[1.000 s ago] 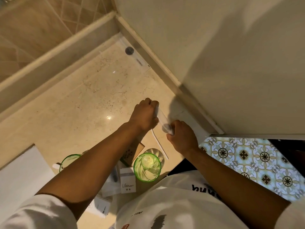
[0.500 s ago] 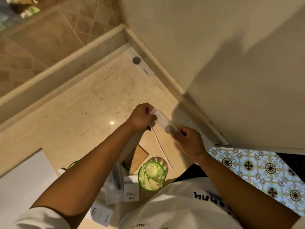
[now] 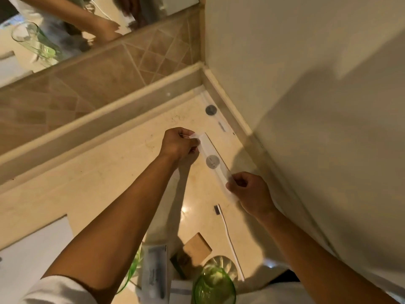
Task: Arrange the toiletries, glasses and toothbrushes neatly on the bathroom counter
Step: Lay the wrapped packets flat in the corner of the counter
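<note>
left hand (image 3: 178,143), right hand (image 3: 252,191): pinch packet (image 3: 213,162) ends | green glass (image 3: 213,286): upright

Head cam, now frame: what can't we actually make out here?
- Printing on the grey round label of the white packet held between left hand and right hand: too small and blurred.
- Second green glass: mostly hidden behind the left forearm.
- Near green glass: base cut off by the bottom edge.
- Contents of the packet lying along the wall: washed out.
- Text on the sachet: blurred.
</note>
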`<action>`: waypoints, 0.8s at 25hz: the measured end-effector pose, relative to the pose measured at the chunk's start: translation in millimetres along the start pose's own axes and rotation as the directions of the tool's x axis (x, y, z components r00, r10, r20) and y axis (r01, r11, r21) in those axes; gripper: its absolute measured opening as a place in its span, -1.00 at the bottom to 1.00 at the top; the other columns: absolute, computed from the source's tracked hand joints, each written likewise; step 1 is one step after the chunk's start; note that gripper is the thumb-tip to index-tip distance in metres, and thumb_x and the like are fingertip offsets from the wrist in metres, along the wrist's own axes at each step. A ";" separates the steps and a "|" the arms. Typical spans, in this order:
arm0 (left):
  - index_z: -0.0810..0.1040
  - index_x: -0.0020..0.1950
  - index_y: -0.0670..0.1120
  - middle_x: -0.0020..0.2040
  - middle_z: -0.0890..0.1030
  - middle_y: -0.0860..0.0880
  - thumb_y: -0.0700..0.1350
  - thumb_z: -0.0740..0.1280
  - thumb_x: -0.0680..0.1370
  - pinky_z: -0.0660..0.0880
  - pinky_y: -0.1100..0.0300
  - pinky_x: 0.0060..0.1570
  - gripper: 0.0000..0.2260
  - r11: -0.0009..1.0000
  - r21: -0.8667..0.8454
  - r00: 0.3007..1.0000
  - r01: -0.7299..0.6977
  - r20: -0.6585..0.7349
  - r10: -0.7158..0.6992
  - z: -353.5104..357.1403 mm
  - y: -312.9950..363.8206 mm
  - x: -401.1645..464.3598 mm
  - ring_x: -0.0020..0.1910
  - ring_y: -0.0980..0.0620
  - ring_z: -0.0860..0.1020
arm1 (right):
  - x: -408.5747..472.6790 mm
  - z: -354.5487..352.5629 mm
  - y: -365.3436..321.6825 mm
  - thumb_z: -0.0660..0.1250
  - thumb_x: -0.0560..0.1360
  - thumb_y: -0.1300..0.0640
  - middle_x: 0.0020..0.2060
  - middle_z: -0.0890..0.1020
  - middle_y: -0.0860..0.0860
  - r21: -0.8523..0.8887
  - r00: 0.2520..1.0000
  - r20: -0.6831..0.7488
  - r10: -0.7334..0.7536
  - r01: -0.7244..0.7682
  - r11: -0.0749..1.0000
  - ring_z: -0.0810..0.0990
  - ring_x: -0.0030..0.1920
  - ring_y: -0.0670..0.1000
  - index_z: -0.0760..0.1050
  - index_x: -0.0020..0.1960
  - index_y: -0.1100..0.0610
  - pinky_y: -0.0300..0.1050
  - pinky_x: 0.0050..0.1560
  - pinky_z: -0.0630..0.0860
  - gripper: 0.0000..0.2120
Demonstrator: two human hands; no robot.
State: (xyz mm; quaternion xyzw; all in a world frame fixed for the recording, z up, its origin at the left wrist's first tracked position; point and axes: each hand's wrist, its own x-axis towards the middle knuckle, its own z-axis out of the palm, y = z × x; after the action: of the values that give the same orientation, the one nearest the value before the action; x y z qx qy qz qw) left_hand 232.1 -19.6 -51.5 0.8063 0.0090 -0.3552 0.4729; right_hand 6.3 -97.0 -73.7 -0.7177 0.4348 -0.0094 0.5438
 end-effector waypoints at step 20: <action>0.60 0.25 -0.14 0.23 0.57 -0.19 -0.08 0.36 0.58 0.50 -0.06 0.16 -0.73 0.366 0.728 0.655 -0.579 0.148 0.741 -3.6 -26.4 40.0 0.21 -0.21 0.53 | 57.9 38.3 -31.8 0.44 0.52 0.17 0.07 0.62 0.14 -0.591 0.824 -0.134 -0.551 0.380 0.711 0.57 0.09 0.10 0.62 0.18 0.21 0.05 0.10 0.62 -0.75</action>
State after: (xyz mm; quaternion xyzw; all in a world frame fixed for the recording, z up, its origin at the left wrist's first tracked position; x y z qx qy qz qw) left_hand 254.8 -15.1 -93.7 0.8876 -0.4081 -0.0219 0.2123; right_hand 80.6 -103.2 -90.9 -0.9175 0.2991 -0.1337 0.2256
